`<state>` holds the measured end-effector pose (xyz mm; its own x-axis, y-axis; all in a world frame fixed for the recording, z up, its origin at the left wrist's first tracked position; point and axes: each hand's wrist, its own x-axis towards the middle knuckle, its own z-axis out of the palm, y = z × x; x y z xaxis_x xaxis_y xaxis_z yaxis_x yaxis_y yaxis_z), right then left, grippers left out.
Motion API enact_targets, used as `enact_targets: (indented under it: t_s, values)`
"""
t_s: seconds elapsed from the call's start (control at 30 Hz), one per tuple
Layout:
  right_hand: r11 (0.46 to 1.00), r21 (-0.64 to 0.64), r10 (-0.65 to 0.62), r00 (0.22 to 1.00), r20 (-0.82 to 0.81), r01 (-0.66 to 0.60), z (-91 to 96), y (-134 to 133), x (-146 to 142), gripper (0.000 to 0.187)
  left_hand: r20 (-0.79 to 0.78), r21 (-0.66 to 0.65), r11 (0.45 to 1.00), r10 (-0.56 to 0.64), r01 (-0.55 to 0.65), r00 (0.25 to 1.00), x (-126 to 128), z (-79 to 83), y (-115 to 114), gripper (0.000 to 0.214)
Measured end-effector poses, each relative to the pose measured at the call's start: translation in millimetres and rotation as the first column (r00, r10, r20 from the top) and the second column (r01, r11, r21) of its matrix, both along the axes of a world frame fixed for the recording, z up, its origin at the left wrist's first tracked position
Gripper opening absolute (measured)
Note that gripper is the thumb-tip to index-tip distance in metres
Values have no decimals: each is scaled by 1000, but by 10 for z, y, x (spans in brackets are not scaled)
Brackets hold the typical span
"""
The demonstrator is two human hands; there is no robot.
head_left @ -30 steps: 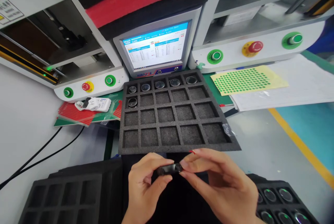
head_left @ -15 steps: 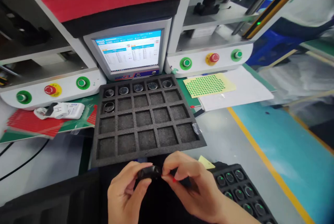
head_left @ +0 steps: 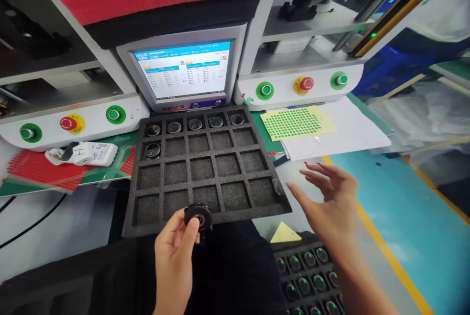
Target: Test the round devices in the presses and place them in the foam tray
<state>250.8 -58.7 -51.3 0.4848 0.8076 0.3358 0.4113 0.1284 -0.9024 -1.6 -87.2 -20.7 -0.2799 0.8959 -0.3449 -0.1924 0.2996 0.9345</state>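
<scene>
Black foam forms the largest item in hand, a compartment tray [head_left: 205,168] lying on the surface directly ahead of the left fingers [head_left: 183,229]. Its grid counts four rows of five pockets. Six pockets are filled: all five in the far row and the first pocket at the left of the second row, each with a round dark-rimmed part. Fourteen pockets show bare foam, so the fill is judged under one third complete.

A second foam tray [head_left: 312,276] lies near and below the right hand [head_left: 330,202], well stocked with round green-tinted parts; its far edge runs out of view, so the count cannot be told.

The left hand [head_left: 174,251] grips one round black part [head_left: 198,216] between thumb and fingers, its face turned toward the camera. The part sits over the near edge of the first tray, just ahead of the empty near row, not yet seated in any pocket.

The right hand is empty, fingers spread wide, hovering to the right of the first tray and apart from it.
</scene>
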Motion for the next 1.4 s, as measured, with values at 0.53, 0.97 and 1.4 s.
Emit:
enact_targets:
  t_s: [0.53,0.97,1.4]
  values:
    - [765,-13,537,648,-541,-644,598,-110,-499,42,235,-6,947,-310,320,921,172,179,-23,29]
    - [337,-411,871,446,-204,-847,910,334,-749,60,239,44,809,-578,586,780,79,312,6,54]
    - [374,-333,904,421,-79,-865,876,327,-770,64,228,-13,792,-592,611,773,84,317,0,27]
